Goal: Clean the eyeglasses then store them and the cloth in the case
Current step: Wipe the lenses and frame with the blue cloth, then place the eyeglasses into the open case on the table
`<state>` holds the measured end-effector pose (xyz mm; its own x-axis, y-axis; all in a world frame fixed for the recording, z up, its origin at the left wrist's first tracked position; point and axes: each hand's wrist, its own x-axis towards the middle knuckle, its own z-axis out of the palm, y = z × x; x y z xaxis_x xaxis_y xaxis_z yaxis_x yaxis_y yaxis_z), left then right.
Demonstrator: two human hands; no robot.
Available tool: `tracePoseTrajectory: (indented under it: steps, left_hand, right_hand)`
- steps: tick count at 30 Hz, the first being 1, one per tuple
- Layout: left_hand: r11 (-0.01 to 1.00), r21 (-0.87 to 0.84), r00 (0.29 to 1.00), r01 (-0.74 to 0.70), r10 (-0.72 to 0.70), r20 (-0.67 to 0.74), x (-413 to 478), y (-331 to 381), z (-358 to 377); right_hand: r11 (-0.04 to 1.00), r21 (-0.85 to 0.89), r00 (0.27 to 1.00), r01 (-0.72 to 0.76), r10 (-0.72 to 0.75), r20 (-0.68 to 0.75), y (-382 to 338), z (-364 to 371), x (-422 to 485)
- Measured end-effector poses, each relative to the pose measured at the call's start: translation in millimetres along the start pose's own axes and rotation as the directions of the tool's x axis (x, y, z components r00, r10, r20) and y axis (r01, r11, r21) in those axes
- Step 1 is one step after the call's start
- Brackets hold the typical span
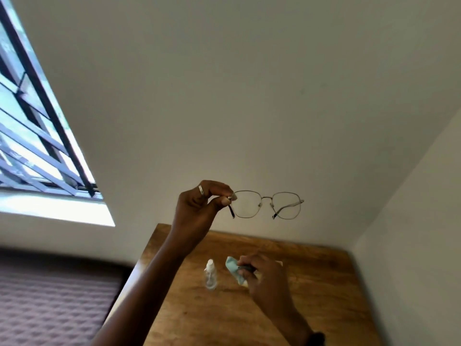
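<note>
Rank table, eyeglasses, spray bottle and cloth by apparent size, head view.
1. table
2. eyeglasses, though held up nearer the camera
3. spray bottle and cloth look alike; right hand hides part of cloth

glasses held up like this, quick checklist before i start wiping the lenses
1. Left hand pinches the eyeglasses at one hinge corner: ok.
2. Both temples unfolded: ok.
3. Right hand grips the cloth: ok.
4. Lenses free of smudges: cannot tell.
5. Spray bottle upright on the table: ok.
6. Case open and within reach: cannot tell; only a pale edge shows behind the right hand.
</note>
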<state>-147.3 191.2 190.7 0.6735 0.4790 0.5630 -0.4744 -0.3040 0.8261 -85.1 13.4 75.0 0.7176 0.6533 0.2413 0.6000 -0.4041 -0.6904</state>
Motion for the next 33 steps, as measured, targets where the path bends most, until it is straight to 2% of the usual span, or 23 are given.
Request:
tracePoseTrajectory:
  steps: [4,8,12,18,21,26,30,33]
  left_hand:
    - [1.0,0.026,1.0,0.013,-0.012,-0.02,-13.0,-4.9,-18.4]
    - [0.998,0.027,0.998,0.05,-0.05,-0.027,-26.9,-7.4,-36.2]
    - [0.996,0.023,0.995,0.089,-0.088,-0.041,-38.8,-12.2,-49.8]
    - [0.994,-0.004,0.993,0.11,-0.11,-0.041,-46.7,-19.6,-57.7]
    - [0.992,-0.018,0.991,0.127,-0.128,-0.039,-46.6,-24.0,-55.3]
    - [0.991,-0.019,0.991,0.132,-0.132,-0.002,-42.0,-28.8,-42.7]
    - [0.993,-0.02,0.993,0.116,-0.115,0.04,-36.6,-28.9,-27.9]
    - [0.994,-0.021,0.992,0.104,-0.103,0.077,-33.3,-24.0,-16.0]
  right_hand:
    - [0.999,-0.036,0.984,-0.002,0.008,0.179,11.2,68.3,-8.0]
    - [0.995,-0.095,0.958,-0.005,0.032,0.284,17.3,116.4,-25.2]
    - [0.993,-0.103,0.947,-0.053,0.083,0.312,16.0,144.5,-37.9]
    - [0.992,-0.129,0.93,0.009,0.039,0.365,33.9,165.6,-53.6]
    - [0.994,-0.093,0.954,-0.053,0.078,0.289,37.7,151.4,-55.2]
    - [0.977,0.061,0.978,-0.207,0.206,0.024,31.1,79.0,-47.0]
    - [0.941,0.256,0.926,-0.22,0.284,-0.249,29.0,4.4,-37.1]
    - [0.9,0.396,0.846,-0.181,0.348,-0.404,19.8,-45.5,-29.1]
